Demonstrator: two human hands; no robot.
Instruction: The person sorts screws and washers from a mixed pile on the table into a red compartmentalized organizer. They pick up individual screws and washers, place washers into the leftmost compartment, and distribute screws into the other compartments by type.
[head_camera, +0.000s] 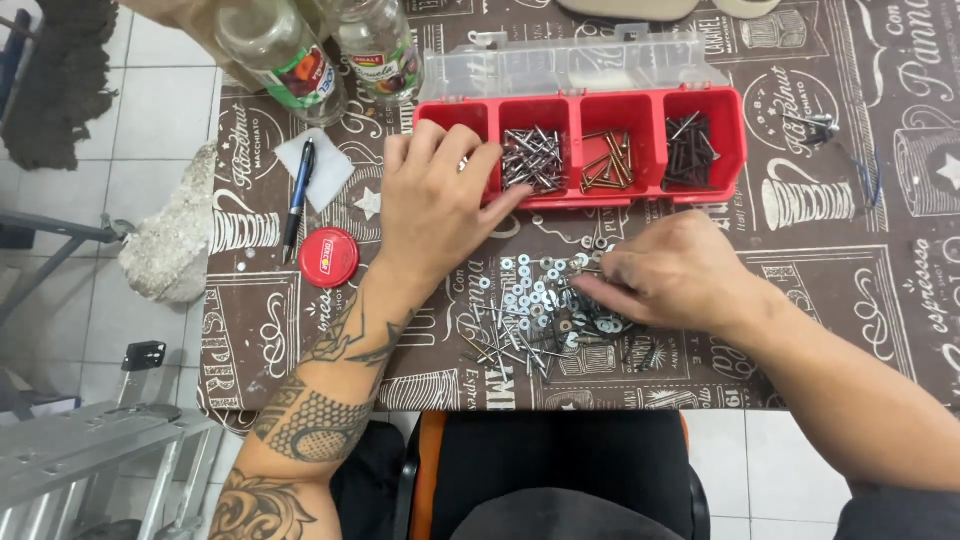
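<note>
A loose pile of washers and screws (540, 305) lies on the table between both hands. Right hand (672, 275) pinches into it; left hand (436, 200), fingers loosely spread, rests on the red organizer box (640, 195).

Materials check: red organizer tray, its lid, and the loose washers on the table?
Red organizer tray: looks like moulded plastic, glossy, uniform colour with thin dividers. Lid: clear plastic, cloth pattern shows through. Washers: likely bright steel or zinc-plated, silvery sheen; the exact metal can't be told. The right hand rests on them.
</note>
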